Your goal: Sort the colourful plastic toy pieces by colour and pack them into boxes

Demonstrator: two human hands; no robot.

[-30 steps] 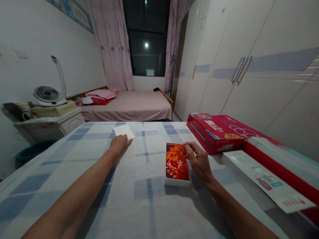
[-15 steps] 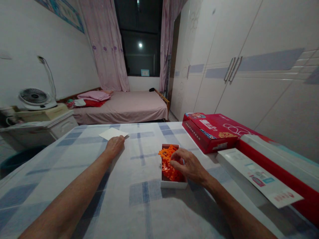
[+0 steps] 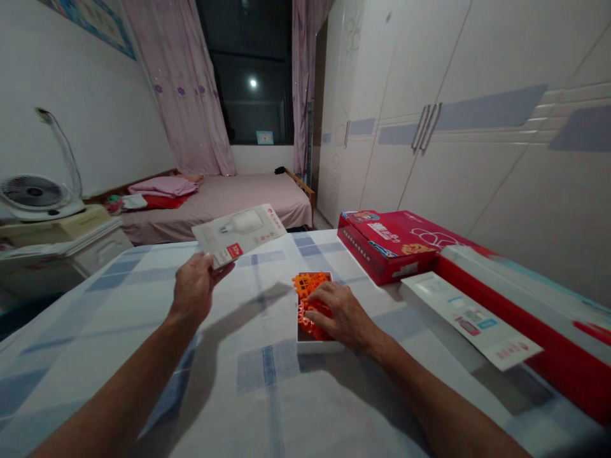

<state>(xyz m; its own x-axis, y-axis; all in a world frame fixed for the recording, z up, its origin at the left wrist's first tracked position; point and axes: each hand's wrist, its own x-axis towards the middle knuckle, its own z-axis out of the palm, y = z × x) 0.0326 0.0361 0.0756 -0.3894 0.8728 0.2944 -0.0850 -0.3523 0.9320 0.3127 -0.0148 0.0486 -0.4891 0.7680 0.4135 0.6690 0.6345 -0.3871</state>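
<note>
My left hand [image 3: 193, 286] grips the corner of a flat white cardboard piece [image 3: 258, 236], printed with a light bulb and a red label. The cardboard is tilted and raised above the table. My right hand [image 3: 341, 313] is closed, its curled fingers pressed on orange openwork plastic pieces [image 3: 309, 283]; the fingertips are partly hidden among them. These pieces fill a small white open box [image 3: 317, 347] on the table, and some stick up over its far rim.
A blue-and-white checked cloth [image 3: 229, 394] covers the table. To the right lie a red box [image 3: 367, 254], a long red-and-white carton [image 3: 515, 292] and a printed white cardboard flap [image 3: 470, 321]. Beyond are a bed [image 3: 248, 191], a fan [image 3: 35, 197] and a wardrobe [image 3: 382, 172].
My left hand has lifted the white cardboard off the table and turned it so its printed side shows. The right hand stays at the box of orange pieces. The view has swung slightly right.
</note>
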